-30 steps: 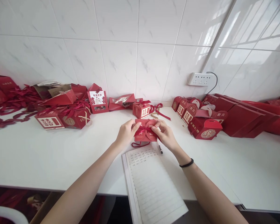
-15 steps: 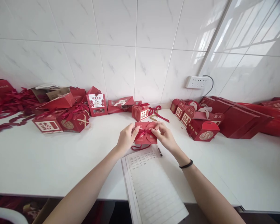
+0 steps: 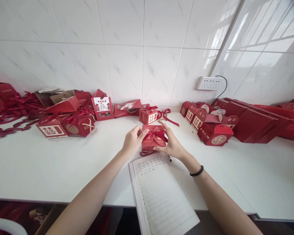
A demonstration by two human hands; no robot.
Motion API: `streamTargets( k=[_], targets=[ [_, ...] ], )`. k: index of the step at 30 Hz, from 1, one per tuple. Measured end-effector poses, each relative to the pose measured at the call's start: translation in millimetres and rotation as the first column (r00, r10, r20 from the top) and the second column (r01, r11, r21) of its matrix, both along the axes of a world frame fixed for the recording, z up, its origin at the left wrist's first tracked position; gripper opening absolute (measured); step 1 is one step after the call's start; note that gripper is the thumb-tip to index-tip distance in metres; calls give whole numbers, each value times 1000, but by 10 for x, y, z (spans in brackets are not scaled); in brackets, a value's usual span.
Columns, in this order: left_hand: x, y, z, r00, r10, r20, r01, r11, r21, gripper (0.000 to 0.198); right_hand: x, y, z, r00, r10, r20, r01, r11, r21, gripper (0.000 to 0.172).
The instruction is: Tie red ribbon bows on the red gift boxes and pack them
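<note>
A small red gift box [image 3: 154, 143] with rounded overlapping flaps and gold print lies on the table in front of me. A dark red ribbon [image 3: 155, 134] is tied in a bow across its top. At the box's left edge, my left hand [image 3: 134, 138] is closed, its thumb and finger pinching the left part of the bow. My right hand [image 3: 171, 143] grips the right side, thumb along the near edge and fingers at the far corner. A red cord handle [image 3: 147, 152] shows at the near side of the box.
An open lined notebook [image 3: 161, 192] with handwriting lies close in front, a pen [image 3: 170, 158] beside it. Several red boxes [image 3: 52, 127] and ribbons are piled at left; more boxes [image 3: 214, 134] and red bags [image 3: 252, 125] stand at right. A power strip [image 3: 208, 83] is on the tiled wall.
My right hand has let go of the bow's right part and spread around the box's right side. The bow's loops now look fuller. My left hand stays at the left edge.
</note>
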State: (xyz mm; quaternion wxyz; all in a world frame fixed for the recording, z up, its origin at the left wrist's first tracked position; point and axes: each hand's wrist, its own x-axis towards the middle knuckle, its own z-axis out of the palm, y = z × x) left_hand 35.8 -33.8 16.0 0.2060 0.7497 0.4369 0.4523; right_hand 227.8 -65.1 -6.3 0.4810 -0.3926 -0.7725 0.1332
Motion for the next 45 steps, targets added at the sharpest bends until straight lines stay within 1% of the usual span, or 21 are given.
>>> streamTargets(
  k=[2,4,7,9,11,15,17,19,20,21,23,25,26,28,30,33,35,39,43,45],
  targets=[
    [2,6,-5,999,-52,10,52,998,28,34,10,20,-6,999,-36,-9,36,998,53,97],
    [13,3,-4,995,-86,42,81,990,116,28,16,23,10,997,-71,-31,74,993,93,98],
    [44,-34,11,991,-89,104,51,947,317,16,-3,-20,62,991,-122,-59,128,985,115,97],
    [69,-80,25,987,-86,138,25,918,395,13,-39,-68,100,990,-125,-60,132,982,136,94],
    [92,-132,37,978,-79,192,-5,917,400,13,-82,-114,131,992,-115,-54,123,977,174,91],
    [119,-209,48,958,-47,284,-60,932,357,16,-147,-168,160,991,-126,-41,132,963,236,91],
    [120,-233,55,955,-29,296,-96,913,398,12,-162,-182,163,993,-112,-47,120,958,259,90],
    [114,-259,71,957,-24,288,-127,859,496,7,-173,-198,167,995,-84,-61,97,958,270,89],
    [110,-275,84,962,-32,272,-132,817,562,5,-177,-208,171,995,-75,-65,90,957,275,88],
    [106,-293,101,968,-48,247,-124,763,634,5,-183,-220,176,995,-74,-66,90,956,281,88],
    [96,-330,142,981,-103,163,-61,637,768,9,-195,-246,190,993,-95,-62,110,949,295,87],
    [85,-364,183,988,-137,75,7,520,854,12,-211,-275,206,992,-109,-71,126,940,316,87],
    [80,-379,199,990,-137,41,29,473,881,12,-221,-289,214,991,-105,-84,127,938,322,87],
    [72,-405,219,994,-110,1,44,406,913,14,-241,-316,229,990,-85,-112,118,931,345,86],
    [65,-429,226,995,-95,-12,45,360,932,15,-259,-338,242,990,-59,-125,102,925,366,85],
    [50,-467,234,993,-113,-29,64,320,945,13,-275,-355,254,992,-37,-124,85,912,401,83],
    [33,-495,244,991,-124,-40,77,307,949,14,-277,-351,253,992,-48,-116,94,899,427,83],
    [-7,-542,267,989,-130,-73,111,319,941,16,-273,-328,244,993,-66,-100,108,860,499,86],
    [-35,-561,288,980,-143,-140,178,302,936,15,-286,-331,254,992,-54,-116,106,857,505,82],
    [-40,-562,301,972,-165,-165,210,306,929,15,-297,-340,264,992,-64,-114,114,847,520,79]
  ],
)
